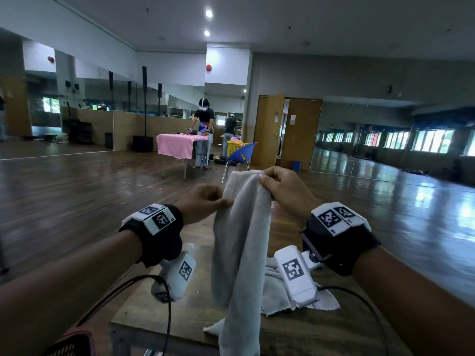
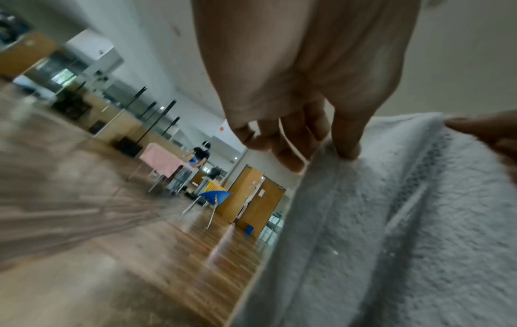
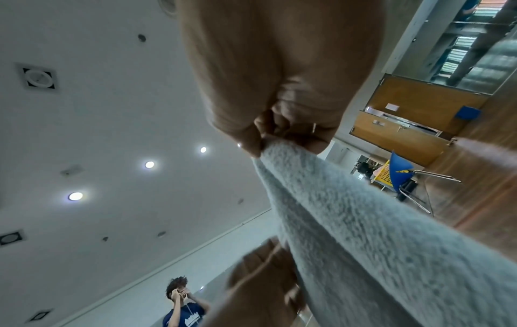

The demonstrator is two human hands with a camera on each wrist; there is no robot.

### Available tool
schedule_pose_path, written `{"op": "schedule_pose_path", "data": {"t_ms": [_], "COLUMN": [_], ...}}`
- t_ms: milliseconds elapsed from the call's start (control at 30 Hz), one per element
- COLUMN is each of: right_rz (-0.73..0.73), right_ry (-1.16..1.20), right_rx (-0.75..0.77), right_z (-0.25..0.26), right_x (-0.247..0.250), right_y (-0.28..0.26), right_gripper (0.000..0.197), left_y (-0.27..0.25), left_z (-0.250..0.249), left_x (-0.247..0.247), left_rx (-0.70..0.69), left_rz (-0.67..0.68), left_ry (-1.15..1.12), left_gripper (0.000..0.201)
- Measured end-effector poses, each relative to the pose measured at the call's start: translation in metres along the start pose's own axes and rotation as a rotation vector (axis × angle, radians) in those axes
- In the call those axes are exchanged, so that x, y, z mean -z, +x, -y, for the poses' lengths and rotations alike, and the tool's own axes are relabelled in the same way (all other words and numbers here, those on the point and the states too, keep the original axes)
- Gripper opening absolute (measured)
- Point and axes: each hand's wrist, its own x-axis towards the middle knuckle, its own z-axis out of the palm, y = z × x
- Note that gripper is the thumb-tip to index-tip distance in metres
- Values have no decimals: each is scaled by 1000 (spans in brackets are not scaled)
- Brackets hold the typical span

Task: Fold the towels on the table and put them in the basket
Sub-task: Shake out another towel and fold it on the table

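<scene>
A pale grey terry-cloth towel (image 1: pixel 241 242), fuzzy in texture and gathered into a long narrow hanging strip, fills the lower centre of the head view, held up above the brown wooden bench (image 1: pixel 303 330) with its lower end trailing to the bench's near edge. The right hand (image 1: pixel 285 191) grips the towel's top edge at centre frame, fingers curled tight around the bunched cloth; the right wrist view shows the same closed fist on the fabric. The left hand (image 1: pixel 203 204), just left of it and a little lower, pinches the towel's left edge between thumb and fingers, as the left wrist view confirms. A second pale grey towel (image 1: pixel 282 291) lies crumpled on the bench at lower right, partly behind the right wrist. Each wrist carries a black strap with white blocks printed with square black-and-white code markers; no readable writing shows on them. At the lower left corner a dark mesh-sided object with a red rim is only partly visible, and I cannot tell what it is. Further off, centre frame, a person (image 1: pixel 204 132) in a white headset bends over a table draped in pink cloth (image 1: pixel 180 145); to its right stand one yellow plastic lattice basket (image 1: pixel 235 147) and one blue chair (image 1: pixel 240 156) on metal legs, with two wooden doors (image 1: pixel 288 129) behind.
</scene>
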Motion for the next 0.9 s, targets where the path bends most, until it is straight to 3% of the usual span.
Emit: {"op": "schedule_pose_path", "data": {"t_ms": [233,400,567,733,800,900], "right_rz": [167,138,106,-82,-169,-241], "right_ry": [-117,-79,-51,-126,-128,-161], "right_rx": [-139,-81,5,63,77,87], "right_z": [-12,-10,-8,-6,-4,-3], "right_x": [8,2,4,27,43,66], "right_y": [-9,-12,-9,1,5,9], "right_gripper": [23,32,25,17,14,12], "left_y": [-4,1,-1,-14,-17,-20], "left_z": [8,7,9,18,28,37], "left_x": [-7,-9,-13,-1,12,38], "left_rx": [21,-19,-75,-32,2,58], "left_rz": [-93,-57,4,250,232,152], "left_ry": [-173,-150,-166,28,189,320], "left_gripper": [17,21,14,15,23,19]}}
